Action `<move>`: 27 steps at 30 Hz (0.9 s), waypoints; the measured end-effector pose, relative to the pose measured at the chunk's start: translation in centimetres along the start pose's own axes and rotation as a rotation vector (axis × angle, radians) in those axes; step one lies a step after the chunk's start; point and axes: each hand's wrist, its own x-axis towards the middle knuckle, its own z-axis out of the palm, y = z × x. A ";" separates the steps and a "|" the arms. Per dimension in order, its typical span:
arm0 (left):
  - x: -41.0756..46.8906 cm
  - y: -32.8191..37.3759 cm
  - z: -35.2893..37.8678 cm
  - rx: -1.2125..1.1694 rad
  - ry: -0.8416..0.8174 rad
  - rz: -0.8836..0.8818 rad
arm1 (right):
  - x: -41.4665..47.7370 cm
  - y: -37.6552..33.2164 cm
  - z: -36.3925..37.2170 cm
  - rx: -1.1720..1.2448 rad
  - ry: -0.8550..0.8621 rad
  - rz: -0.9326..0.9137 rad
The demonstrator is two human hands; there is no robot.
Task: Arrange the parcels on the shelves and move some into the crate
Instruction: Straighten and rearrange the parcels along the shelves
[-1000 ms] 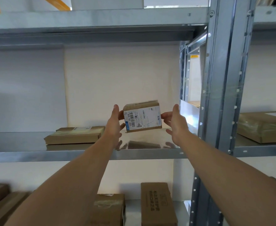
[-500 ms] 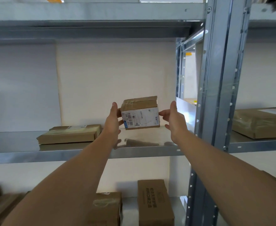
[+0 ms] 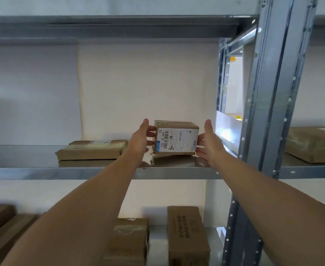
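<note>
The labelled parcel [image 3: 177,138] is now sitting lower and squarer than a second ago, its base meeting the middle shelf [image 3: 23,172] instead of hanging tilted above it. The left hand [image 3: 140,140] and right hand [image 3: 208,144] are pressing on its two ends, each grip clamped on the parcel with fingers curled against the cardboard and thumbs raised, probably so it is going down level with its label facing outward. It is landing just right of a flat parcel [image 3: 92,150], apart from it. Two parcels are lying in this bay, one wrapped parcel [image 3: 315,144] is lying beyond the upright post [image 3: 269,93], and two lower boxes [image 3: 186,235] are showing clearly below, beside a blurred stack I cannot count.
</note>
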 end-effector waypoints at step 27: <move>-3.2 -0.6 0.1 0.173 -0.008 0.030 | -2.8 1.6 0.9 -0.160 0.248 -0.139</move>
